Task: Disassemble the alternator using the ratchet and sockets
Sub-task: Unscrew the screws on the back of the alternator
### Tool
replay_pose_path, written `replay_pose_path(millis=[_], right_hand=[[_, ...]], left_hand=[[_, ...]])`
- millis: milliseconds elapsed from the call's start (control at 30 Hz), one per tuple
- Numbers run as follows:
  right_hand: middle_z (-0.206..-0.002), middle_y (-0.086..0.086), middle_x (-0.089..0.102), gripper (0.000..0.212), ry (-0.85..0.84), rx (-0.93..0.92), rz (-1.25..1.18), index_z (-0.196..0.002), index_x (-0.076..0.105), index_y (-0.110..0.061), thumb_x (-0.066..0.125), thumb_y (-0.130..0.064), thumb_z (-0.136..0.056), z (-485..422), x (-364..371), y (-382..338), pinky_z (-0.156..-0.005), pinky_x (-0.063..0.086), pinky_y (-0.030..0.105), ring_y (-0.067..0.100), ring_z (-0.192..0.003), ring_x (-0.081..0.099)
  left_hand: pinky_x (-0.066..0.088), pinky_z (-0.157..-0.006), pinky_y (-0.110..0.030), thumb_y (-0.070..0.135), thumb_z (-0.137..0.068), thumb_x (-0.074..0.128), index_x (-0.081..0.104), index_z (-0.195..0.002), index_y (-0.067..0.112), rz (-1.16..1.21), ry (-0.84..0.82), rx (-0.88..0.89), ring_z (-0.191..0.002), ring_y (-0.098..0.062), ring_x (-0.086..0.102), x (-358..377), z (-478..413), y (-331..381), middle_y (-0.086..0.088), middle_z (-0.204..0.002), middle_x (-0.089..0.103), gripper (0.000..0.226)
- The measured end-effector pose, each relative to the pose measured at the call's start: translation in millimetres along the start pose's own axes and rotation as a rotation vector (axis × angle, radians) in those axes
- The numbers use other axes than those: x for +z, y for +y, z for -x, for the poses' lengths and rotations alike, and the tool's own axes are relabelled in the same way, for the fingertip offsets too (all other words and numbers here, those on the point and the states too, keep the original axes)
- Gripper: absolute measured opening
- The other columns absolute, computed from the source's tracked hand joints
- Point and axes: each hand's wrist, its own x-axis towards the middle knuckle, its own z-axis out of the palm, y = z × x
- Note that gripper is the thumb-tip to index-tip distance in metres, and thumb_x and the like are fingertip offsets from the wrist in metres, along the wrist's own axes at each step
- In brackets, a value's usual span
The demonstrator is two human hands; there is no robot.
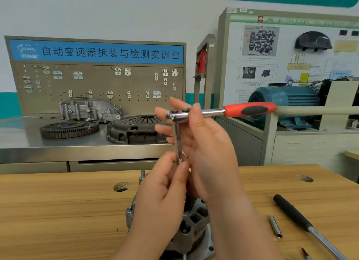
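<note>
Evidently early stage: alternator (194, 221), bottom centre, looks intact. At mid-frame, right hand (204, 141) grips ratchet (219, 112) head; left hand (165, 191) pinches extension (177, 143) tip. Tool setup only; fasteners apparently all remain.

orange-black ratchet (219, 112) handle, woodgrain table (58, 211)

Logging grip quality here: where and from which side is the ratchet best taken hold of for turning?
By its red-and-black grip, wrapped from the right. The ratchet lies level with that handle sticking out rightward, unobstructed and farthest from the head, so likely most leverage. The right hand holds only the head now; the left hand pinches the extension bar below.
</note>
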Motion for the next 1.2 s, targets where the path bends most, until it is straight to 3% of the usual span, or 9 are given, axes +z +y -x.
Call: replay_pose_path(millis=[167, 233, 433, 567, 633, 700, 933, 1100, 1200], right_hand=[[-0.119, -0.015, 0.069, 0.029, -0.018, -0.183, 0.052, -0.116, 0.065, -0.035, 0.057, -0.024, -0.090, 0.8, -1.5, 1.6, -0.094, 0.052, 0.022, 0.021, -0.113, 0.057], [-0.120, -0.011, 0.070, 0.025, -0.033, -0.106, -0.040, -0.113, 0.067, -0.034, 0.054, -0.031, -0.091, 0.4, -1.6, 2.5, -0.100, 0.049, 0.027, 0.020, -0.117, 0.063], [-0.097, 0.007, 0.077, 0.053, -0.022, 0.141, -0.118, -0.109, 0.067, -0.021, 0.043, -0.059, -0.081, -2.4, -2.9, 1.2, -0.074, 0.055, 0.027, 0.018, -0.084, 0.073], [-0.117, -0.009, 0.071, 0.022, 0.017, -0.107, 0.022, -0.105, 0.070, -0.035, 0.053, -0.038, -0.090, -1.4, -1.7, 3.8, -0.094, 0.050, 0.022, 0.009, -0.112, 0.064], [-0.121, -0.013, 0.069, 0.024, 0.009, -0.195, 0.022, -0.106, 0.070, -0.036, 0.057, -0.024, -0.090, -1.1, -2.0, 4.7, -0.100, 0.044, 0.017, 0.004, -0.119, 0.059], [-0.123, -0.012, 0.068, 0.024, -0.009, -0.145, -0.019, -0.104, 0.072, -0.038, 0.056, -0.027, -0.090, -1.8, -2.5, 5.8, -0.105, 0.045, 0.025, 0.012, -0.121, 0.060], [-0.099, 0.007, 0.076, 0.052, 0.018, 0.136, -0.123, -0.106, 0.069, -0.019, 0.047, -0.057, -0.080, -3.2, -4.4, 1.7, -0.072, 0.056, 0.024, 0.015, -0.082, 0.072], [-0.115, -0.007, 0.072, 0.023, 0.080, -0.144, 0.011, -0.109, 0.071, -0.032, 0.059, -0.036, -0.089, -1.5, -3.5, 5.6, -0.104, 0.047, 0.039, 0.019, -0.115, 0.064], [-0.118, -0.009, 0.071, 0.023, 0.039, -0.135, -0.031, -0.111, 0.067, -0.034, 0.057, -0.035, -0.091, -0.8, -2.3, 6.3, -0.101, 0.049, 0.034, 0.019, -0.112, 0.066]], left_hand=[[0.042, -0.051, -0.016, 0.034, -0.086, 0.051, 0.061, -0.081, 0.031, 0.005, 0.028, -0.019, -0.054, -0.020, 0.055, 1.8, -0.4, -2.0, -0.006, -0.061, 0.064, 0.012], [0.040, -0.050, -0.015, 0.036, -0.087, 0.051, 0.061, -0.082, 0.028, 0.015, 0.027, -0.016, -0.052, -0.014, 0.051, 0.7, -0.3, -1.6, -0.006, -0.061, 0.062, 0.013], [0.042, -0.057, -0.012, 0.046, -0.090, 0.046, 0.061, -0.090, 0.035, -0.078, -0.032, 0.047, -0.064, -0.003, 0.058, -2.2, -0.1, -0.5, 0.007, -0.074, 0.066, 0.018], [0.044, -0.053, -0.028, 0.037, -0.088, 0.050, 0.061, -0.084, 0.035, -0.064, 0.032, 0.012, -0.061, -0.028, 0.057, -0.1, -0.7, -0.7, -0.008, -0.065, 0.064, 0.011], [0.044, -0.051, -0.034, 0.037, -0.087, 0.049, 0.061, -0.082, 0.038, -0.056, 0.048, 0.003, -0.059, -0.030, 0.057, 1.3, -1.2, -1.3, -0.007, -0.063, 0.065, 0.013], [0.041, -0.050, -0.032, 0.039, -0.087, 0.050, 0.060, -0.083, 0.036, -0.050, 0.047, 0.004, -0.056, -0.025, 0.056, 1.3, -1.0, -2.0, -0.007, -0.062, 0.064, 0.012], [0.045, -0.057, -0.019, 0.050, -0.088, 0.042, 0.061, -0.091, 0.037, -0.099, -0.040, 0.054, -0.064, -0.006, 0.059, -1.1, 0.1, -1.3, 0.008, -0.074, 0.067, 0.024], [0.046, -0.053, -0.014, 0.034, -0.089, 0.049, 0.062, -0.086, 0.037, -0.063, -0.005, 0.003, -0.056, -0.004, 0.061, 1.0, -1.5, -1.7, 0.006, -0.064, 0.068, 0.014], [0.045, -0.051, -0.027, 0.044, -0.088, 0.051, 0.062, -0.086, 0.039, -0.070, 0.009, 0.009, -0.056, -0.015, 0.058, 1.1, -1.8, -2.3, 0.003, -0.065, 0.067, 0.012]])
